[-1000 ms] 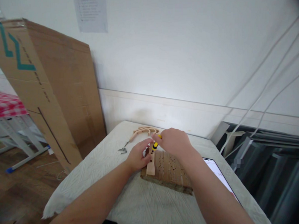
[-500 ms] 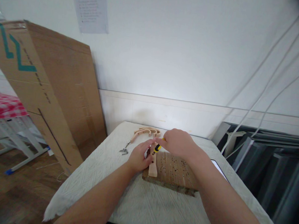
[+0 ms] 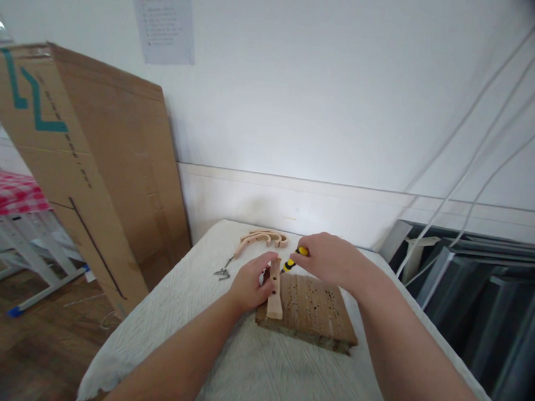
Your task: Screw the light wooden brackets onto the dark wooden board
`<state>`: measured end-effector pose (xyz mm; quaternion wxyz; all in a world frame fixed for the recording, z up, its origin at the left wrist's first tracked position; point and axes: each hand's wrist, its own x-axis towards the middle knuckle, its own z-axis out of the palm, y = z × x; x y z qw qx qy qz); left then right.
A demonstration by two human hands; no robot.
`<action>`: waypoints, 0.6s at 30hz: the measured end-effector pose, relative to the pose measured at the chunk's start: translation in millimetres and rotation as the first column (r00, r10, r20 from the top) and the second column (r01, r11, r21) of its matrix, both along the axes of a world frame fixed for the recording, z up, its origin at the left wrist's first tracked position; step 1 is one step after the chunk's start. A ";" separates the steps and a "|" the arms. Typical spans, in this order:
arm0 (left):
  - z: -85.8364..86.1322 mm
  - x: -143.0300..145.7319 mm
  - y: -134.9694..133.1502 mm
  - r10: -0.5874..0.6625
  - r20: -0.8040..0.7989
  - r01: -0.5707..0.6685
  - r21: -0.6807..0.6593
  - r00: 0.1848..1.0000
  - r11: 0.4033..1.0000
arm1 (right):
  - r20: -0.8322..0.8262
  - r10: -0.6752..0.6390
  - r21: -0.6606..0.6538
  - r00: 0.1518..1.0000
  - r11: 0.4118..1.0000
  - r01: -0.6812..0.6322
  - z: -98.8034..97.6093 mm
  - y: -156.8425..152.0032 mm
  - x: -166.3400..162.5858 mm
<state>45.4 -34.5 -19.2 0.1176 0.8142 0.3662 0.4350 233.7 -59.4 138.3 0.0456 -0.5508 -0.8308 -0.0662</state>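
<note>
My left hand (image 3: pixel 253 282) grips a pale wooden piece (image 3: pixel 274 305) with dark holes along it. That piece stands against the left part of a brown wooden block (image 3: pixel 318 308), whose top is dotted with many small holes. In my right hand (image 3: pixel 325 257) is a yellow and black screwdriver (image 3: pixel 288 264), tilted, its lower end just right of the wooden piece. Its tip is too small to make out. Beyond my left hand lie curved wooden pieces (image 3: pixel 254 236), and several small metal screws (image 3: pixel 223 273) rest on the white cloth.
A white cloth (image 3: pixel 166 333) covers the table against the wall. To the left a tall cardboard box (image 3: pixel 116 174) leans near a table with a red checked cloth (image 3: pixel 12 193). Dark metal panels (image 3: pixel 491 296) and white cables (image 3: pixel 476 145) are on the right.
My right hand has moved right with the screwdriver, which was over a hole in the wooden piece and is now beside it. My left hand keeps its hold.
</note>
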 end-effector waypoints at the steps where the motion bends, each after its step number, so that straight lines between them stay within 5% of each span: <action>1: 0.3 -0.1 -0.5 0.011 -0.005 -0.011 -0.015 1.000 1.000 | -0.020 -0.009 0.020 1.000 1.000 0.009 4.3 -1.7 4.2; 8: -2.8 0.2 0.7 0.071 0.075 -0.061 -0.123 0.995 0.991 | -0.190 -0.069 0.101 0.979 0.991 0.090 30.1 -23.1 34.6; 18: -5.1 1.4 2.4 0.075 0.018 -0.073 -0.094 0.997 0.993 | -0.237 0.000 0.083 0.972 0.996 0.020 20.1 -11.4 32.6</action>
